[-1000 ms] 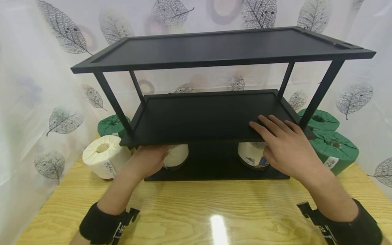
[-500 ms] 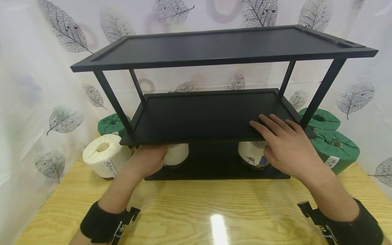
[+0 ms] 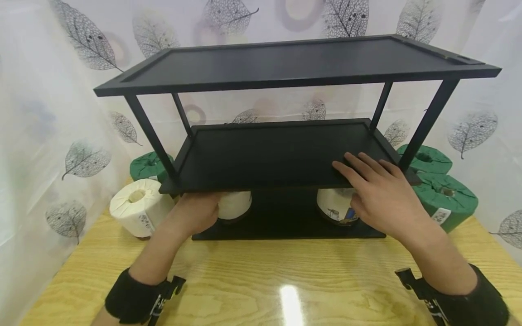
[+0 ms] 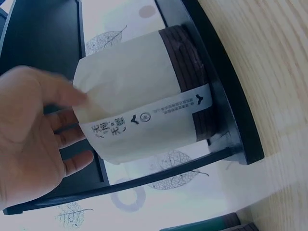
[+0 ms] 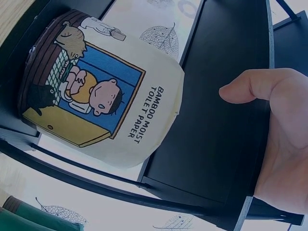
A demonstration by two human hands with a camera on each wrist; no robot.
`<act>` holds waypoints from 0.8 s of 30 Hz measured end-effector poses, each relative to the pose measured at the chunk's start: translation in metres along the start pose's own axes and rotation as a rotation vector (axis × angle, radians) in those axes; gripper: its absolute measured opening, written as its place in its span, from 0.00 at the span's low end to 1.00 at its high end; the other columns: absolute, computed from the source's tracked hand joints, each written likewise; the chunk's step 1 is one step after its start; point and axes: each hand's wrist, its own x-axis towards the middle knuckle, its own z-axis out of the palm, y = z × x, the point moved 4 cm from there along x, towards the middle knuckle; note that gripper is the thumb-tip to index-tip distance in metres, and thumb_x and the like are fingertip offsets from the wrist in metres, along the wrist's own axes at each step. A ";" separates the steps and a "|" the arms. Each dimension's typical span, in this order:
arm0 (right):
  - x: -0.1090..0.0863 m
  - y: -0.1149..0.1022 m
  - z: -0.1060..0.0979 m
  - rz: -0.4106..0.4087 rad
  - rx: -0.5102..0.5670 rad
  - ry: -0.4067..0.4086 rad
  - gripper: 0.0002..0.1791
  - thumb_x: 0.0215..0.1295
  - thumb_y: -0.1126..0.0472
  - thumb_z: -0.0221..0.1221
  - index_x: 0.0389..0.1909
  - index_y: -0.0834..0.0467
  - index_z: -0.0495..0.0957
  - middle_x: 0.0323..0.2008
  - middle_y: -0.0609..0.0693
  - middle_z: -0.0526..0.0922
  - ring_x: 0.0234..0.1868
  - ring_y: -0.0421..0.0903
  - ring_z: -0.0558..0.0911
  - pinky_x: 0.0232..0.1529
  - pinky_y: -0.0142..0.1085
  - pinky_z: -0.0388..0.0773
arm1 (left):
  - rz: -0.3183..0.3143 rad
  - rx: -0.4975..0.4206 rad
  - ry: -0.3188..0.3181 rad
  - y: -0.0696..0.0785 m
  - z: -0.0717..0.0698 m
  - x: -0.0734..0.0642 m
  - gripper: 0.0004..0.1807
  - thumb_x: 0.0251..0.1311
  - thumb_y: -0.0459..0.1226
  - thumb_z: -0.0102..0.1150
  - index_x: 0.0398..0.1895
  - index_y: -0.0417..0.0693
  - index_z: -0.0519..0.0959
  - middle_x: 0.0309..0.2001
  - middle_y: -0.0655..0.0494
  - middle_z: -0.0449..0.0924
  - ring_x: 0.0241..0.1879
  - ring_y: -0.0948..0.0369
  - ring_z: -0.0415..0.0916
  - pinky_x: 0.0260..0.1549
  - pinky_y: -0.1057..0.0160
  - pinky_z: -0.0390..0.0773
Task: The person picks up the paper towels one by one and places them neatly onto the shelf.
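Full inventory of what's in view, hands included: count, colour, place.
Shelf rack: 1, black, on the table
Cream rolls: 3, cream, two on the rack's bottom shelf, one beside its left end
Green rolls: 3 visible, green, one left of the rack, two right
Table: 1, yellowish wood, under everything
Leaf-print backdrop: count unclear, whitish, behind and both sides
Wristbands: 2, black, one per wrist
Left hand: 1, bare, at bottom-shelf left roll
Right hand: 1, bare, on middle shelf

yellowish wood-grain counter (image 3: pixel 244 280) lay below, white leaf-printed curtain (image 3: pixel 269 22) hung behind, two green paper-wrapped rolls (image 3: pixel 458 199) stood at right
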 end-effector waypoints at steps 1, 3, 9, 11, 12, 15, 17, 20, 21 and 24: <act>0.000 0.000 0.000 0.001 0.000 -0.003 0.34 0.59 0.64 0.51 0.71 0.55 0.68 0.69 0.61 0.71 0.68 0.64 0.71 0.58 0.60 0.71 | 0.001 -0.006 -0.012 0.001 0.001 0.001 0.13 0.64 0.28 0.51 0.49 0.40 0.78 0.46 0.42 0.78 0.40 0.48 0.77 0.45 0.47 0.77; 0.000 0.000 0.000 0.002 0.001 -0.006 0.35 0.59 0.64 0.51 0.71 0.55 0.68 0.69 0.61 0.71 0.68 0.64 0.71 0.59 0.60 0.71 | 0.010 -0.008 -0.003 0.003 0.003 0.002 0.10 0.64 0.32 0.53 0.46 0.41 0.78 0.40 0.46 0.75 0.34 0.52 0.72 0.41 0.49 0.75; -0.001 0.000 0.000 0.009 0.004 -0.008 0.35 0.59 0.64 0.52 0.71 0.54 0.68 0.69 0.61 0.70 0.68 0.63 0.70 0.59 0.61 0.70 | 0.087 0.115 0.233 0.014 0.005 0.005 0.08 0.65 0.39 0.60 0.41 0.45 0.82 0.40 0.47 0.80 0.38 0.51 0.77 0.41 0.48 0.79; -0.001 0.000 0.000 0.007 0.005 -0.005 0.35 0.58 0.64 0.52 0.71 0.54 0.68 0.69 0.61 0.70 0.68 0.64 0.70 0.59 0.61 0.70 | 0.076 0.139 0.286 0.015 0.005 0.004 0.07 0.64 0.38 0.62 0.41 0.45 0.82 0.40 0.47 0.80 0.39 0.50 0.77 0.41 0.47 0.79; -0.001 0.000 0.000 0.004 0.004 -0.002 0.35 0.58 0.64 0.52 0.71 0.54 0.68 0.69 0.61 0.70 0.68 0.64 0.70 0.59 0.61 0.70 | 0.068 0.147 0.306 0.015 0.005 0.004 0.06 0.63 0.37 0.62 0.40 0.44 0.82 0.39 0.47 0.80 0.38 0.50 0.77 0.40 0.47 0.79; -0.001 0.000 0.000 0.001 0.003 0.002 0.35 0.58 0.64 0.53 0.71 0.54 0.68 0.69 0.61 0.71 0.68 0.64 0.70 0.58 0.61 0.71 | 0.051 0.153 0.348 0.016 0.005 0.005 0.05 0.60 0.34 0.63 0.37 0.43 0.80 0.36 0.46 0.78 0.35 0.50 0.74 0.37 0.46 0.79; -0.001 0.000 0.000 0.000 0.003 0.002 0.35 0.58 0.64 0.52 0.71 0.55 0.68 0.69 0.61 0.71 0.68 0.64 0.71 0.58 0.61 0.71 | 0.054 0.157 0.371 0.015 0.005 0.005 0.05 0.58 0.33 0.63 0.37 0.43 0.80 0.35 0.45 0.77 0.33 0.50 0.72 0.34 0.46 0.78; 0.000 0.000 0.000 0.002 0.005 -0.001 0.35 0.59 0.64 0.51 0.71 0.55 0.68 0.69 0.61 0.71 0.68 0.64 0.70 0.59 0.61 0.71 | 0.063 0.158 0.397 0.015 0.005 0.005 0.05 0.57 0.32 0.63 0.36 0.43 0.80 0.34 0.45 0.76 0.31 0.51 0.71 0.32 0.46 0.78; 0.000 0.000 0.000 0.002 0.006 -0.001 0.35 0.58 0.64 0.51 0.71 0.55 0.68 0.69 0.61 0.71 0.68 0.64 0.70 0.59 0.61 0.71 | 0.063 0.162 0.402 0.015 0.005 0.006 0.05 0.56 0.32 0.63 0.36 0.43 0.80 0.34 0.45 0.76 0.31 0.51 0.71 0.31 0.46 0.78; 0.000 0.000 0.000 -0.001 0.005 0.001 0.35 0.58 0.64 0.51 0.71 0.55 0.68 0.69 0.61 0.71 0.68 0.64 0.70 0.59 0.61 0.71 | 0.061 0.161 0.404 0.014 0.006 0.006 0.06 0.55 0.32 0.64 0.36 0.42 0.81 0.34 0.45 0.76 0.31 0.51 0.71 0.30 0.46 0.78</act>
